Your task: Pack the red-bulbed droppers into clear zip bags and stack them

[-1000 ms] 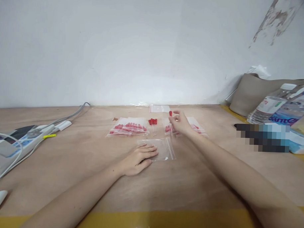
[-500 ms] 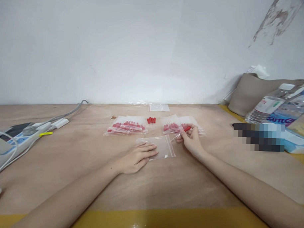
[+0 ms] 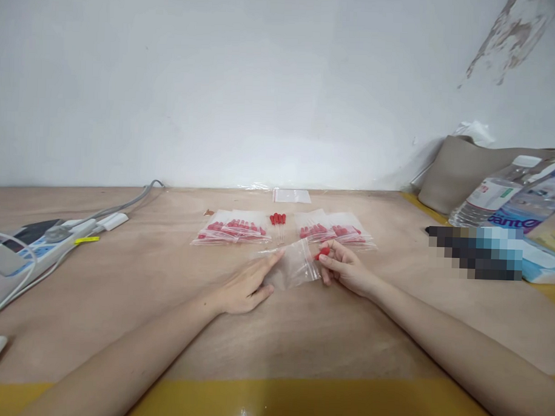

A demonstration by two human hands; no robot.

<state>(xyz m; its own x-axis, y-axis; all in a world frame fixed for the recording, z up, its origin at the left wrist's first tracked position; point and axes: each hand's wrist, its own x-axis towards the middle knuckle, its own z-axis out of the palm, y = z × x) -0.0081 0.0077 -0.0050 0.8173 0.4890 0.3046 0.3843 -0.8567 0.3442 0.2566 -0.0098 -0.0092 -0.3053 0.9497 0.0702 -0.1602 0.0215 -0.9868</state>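
Observation:
A clear zip bag [image 3: 293,266] lies in the middle of the table, its zip edge facing right and slightly lifted. My left hand [image 3: 245,286] rests at the bag's left side with its fingers stretched out. At the zip edge, my right hand [image 3: 346,268] pinches a dropper by its red rubber bulb [image 3: 322,253]. The dropper's tube cannot be made out clearly against the bag. Just behind the bag, several loose red-bulbed droppers [image 3: 277,219] lie side by side, tubes pointing toward me.
Filled bags of red-bulbed droppers lie overlapping in a left pile [image 3: 234,226] and a right pile [image 3: 334,228]. A flat zip bag [image 3: 291,196] lies near the wall. A power strip [image 3: 53,249] with cables is at left; water bottles [image 3: 492,191] and a grey-brown bin [image 3: 456,172] stand at right.
My right hand has moved left with the dropper, bringing it to the bag's zip edge. That edge has lifted, and my left hand has tilted with its fingers closer together.

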